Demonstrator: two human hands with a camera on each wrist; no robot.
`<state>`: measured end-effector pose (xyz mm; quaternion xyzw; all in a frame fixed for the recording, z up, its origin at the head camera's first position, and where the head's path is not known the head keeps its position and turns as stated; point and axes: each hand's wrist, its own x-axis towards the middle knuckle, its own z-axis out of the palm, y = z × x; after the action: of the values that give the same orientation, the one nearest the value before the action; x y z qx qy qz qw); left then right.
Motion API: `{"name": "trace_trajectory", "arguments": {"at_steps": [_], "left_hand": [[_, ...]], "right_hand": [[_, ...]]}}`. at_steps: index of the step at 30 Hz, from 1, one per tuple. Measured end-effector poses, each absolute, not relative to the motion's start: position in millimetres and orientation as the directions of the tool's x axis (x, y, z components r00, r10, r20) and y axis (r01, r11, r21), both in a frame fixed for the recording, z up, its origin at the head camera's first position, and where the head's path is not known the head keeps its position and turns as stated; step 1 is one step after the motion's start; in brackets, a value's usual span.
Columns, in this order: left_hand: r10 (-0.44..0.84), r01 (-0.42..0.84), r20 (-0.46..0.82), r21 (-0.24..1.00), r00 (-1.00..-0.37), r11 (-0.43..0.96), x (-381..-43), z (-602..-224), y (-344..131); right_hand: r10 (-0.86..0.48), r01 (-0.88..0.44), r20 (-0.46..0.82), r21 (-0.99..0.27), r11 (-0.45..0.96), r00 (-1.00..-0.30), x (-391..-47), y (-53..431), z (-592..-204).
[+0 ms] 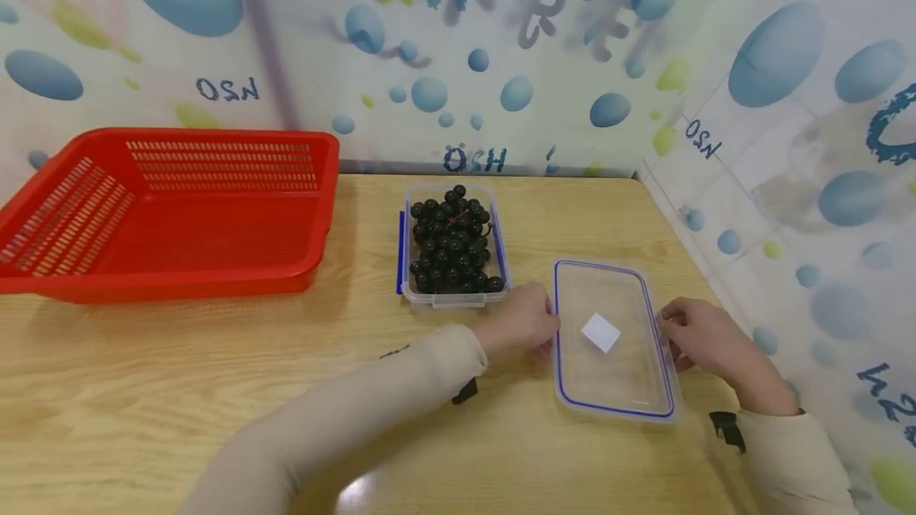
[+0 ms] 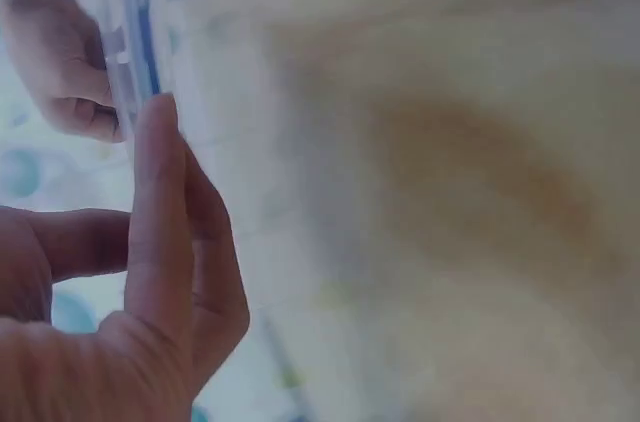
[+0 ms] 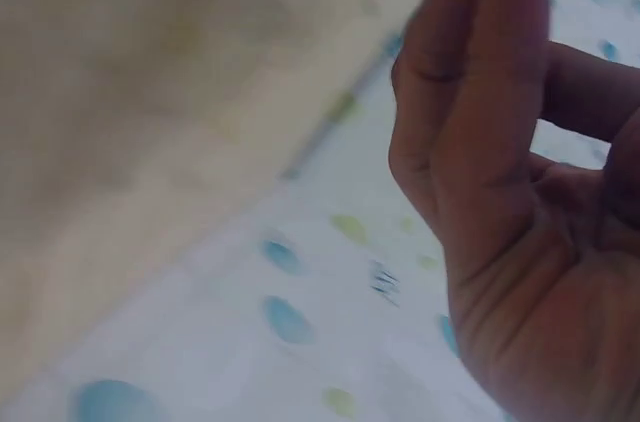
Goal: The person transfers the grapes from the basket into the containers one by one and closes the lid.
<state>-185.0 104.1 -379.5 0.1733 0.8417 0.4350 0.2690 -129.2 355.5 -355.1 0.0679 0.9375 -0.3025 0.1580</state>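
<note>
A clear plastic lid (image 1: pixel 608 372) with a blue seal and a small white label lies between my hands at the right of the table. At its left edge my left hand (image 1: pixel 518 316) pinches the rim. My right hand (image 1: pixel 704 340) grips the opposite edge, some fingers below it. In the left wrist view the lid (image 2: pixel 140 22) shows edge-on, a fingertip against it. The right wrist view shows my right hand (image 3: pixel 500 162) with its fingers bent, the lid out of sight there. Behind my left hand, dark grapes (image 1: pixel 452 241) fill a clear container (image 1: pixel 458 300).
A large red plastic basket (image 1: pixel 215 229) stands at the left on the wooden table (image 1: pixel 343 388). Blue flaps (image 1: pixel 400 253) hang at the container's side. Patterned walls rise behind the table and along its right side.
</note>
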Motion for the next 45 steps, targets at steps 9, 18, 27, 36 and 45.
{"name": "trace_trajectory", "arguments": {"at_steps": [9, 18, 27, 36, 45], "left_hand": [[0.514, -0.004, -0.141, 0.966, -0.846, 0.259, -204.8, -315.8, 54.9], [0.313, -0.036, -0.137, 0.95, -0.94, 0.31, -244.5, -307.9, -35.1], [0.191, -0.125, -0.23, 0.887, -0.954, 0.444, -255.2, -320.8, -69.7], [0.175, -0.132, -0.242, 0.868, -0.954, 0.478, -257.4, -320.5, -70.0], [0.224, 0.182, 0.086, 0.874, -0.971, 0.45, -250.8, -297.6, -83.5]], "right_hand": [[-0.025, 0.048, -0.103, -0.644, 0.764, -0.994, -158.9, 328.5, -301.7], [-0.054, -0.02, -0.011, -0.849, 0.528, -0.998, -223.0, 240.4, -303.7], [-0.101, 0.044, -0.105, -0.877, 0.478, -0.989, -256.6, 195.6, -331.9], [-0.088, 0.078, -0.135, -0.88, 0.469, -0.987, -256.5, 193.1, -339.2], [-0.089, -0.117, 0.09, -0.923, 0.368, -0.992, -244.5, 198.9, -310.3]]}}
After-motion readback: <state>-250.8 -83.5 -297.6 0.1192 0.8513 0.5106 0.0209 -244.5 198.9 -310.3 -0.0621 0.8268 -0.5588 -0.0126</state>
